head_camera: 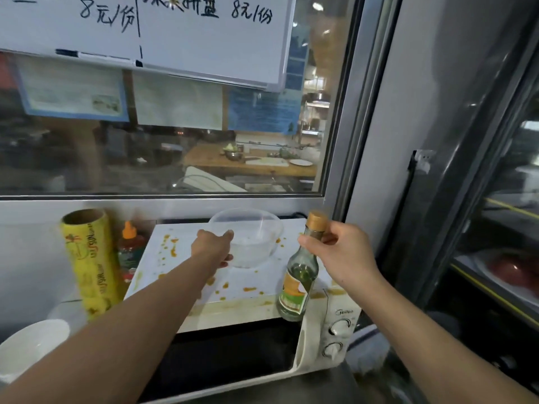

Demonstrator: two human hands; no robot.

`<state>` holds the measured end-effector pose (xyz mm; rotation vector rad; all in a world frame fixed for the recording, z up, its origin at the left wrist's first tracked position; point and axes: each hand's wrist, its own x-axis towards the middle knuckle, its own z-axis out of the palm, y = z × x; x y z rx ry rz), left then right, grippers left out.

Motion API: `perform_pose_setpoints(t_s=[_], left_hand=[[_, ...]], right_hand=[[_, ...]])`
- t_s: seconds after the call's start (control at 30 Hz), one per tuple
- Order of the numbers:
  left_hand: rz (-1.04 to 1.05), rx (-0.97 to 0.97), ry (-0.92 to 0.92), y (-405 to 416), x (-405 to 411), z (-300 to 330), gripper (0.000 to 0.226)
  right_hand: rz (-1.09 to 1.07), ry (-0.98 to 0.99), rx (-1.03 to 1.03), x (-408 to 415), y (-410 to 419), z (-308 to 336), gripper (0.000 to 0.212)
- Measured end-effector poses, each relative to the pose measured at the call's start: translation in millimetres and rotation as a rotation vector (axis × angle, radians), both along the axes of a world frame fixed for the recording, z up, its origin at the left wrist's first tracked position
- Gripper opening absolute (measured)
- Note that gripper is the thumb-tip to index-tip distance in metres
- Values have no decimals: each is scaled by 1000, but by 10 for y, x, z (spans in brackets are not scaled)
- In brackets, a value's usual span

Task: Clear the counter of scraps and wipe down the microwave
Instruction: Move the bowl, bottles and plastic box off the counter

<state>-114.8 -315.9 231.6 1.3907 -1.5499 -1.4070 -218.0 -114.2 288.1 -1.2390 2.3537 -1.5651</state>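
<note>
Head view, items as I see them. Item: white microwave, dark door facing me, two dials on its right panel; its top is spattered with orange-yellow scraps. Item: clear plastic bowl, at the back of the microwave top; my left hand grips its near rim, thumb over the edge. Item: glass bottle with a tan cap and a green-and-orange label, partly filled, tilted, its base at the top's front right edge; my right hand pinches its neck just below the cap. Item: yellow cling-film roll, upright, left of the microwave. Item: orange-capped sauce bottle, between roll and microwave. Item: white bowl, lower left on the counter. Item: whiteboard hanging above the window.
</note>
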Motion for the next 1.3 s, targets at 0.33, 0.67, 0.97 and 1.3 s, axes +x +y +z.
perform_pose_setpoints(t_s=[0.33,0.67,0.97,1.3], left_hand=[[-29,41,84,50,221,-73,48],[134,-61,128,526,1289,-7,42],[426,-36,84,1346,2789,-183,36],[652,63,76,1954,4310,-398,40]], right_hand=[[-45,14,16,238,9,-77,22],[99,46,-3,753,184,-127,24],[347,40,16,1607,397,-347,24],[590,-12,41,2846,347,-533,14]])
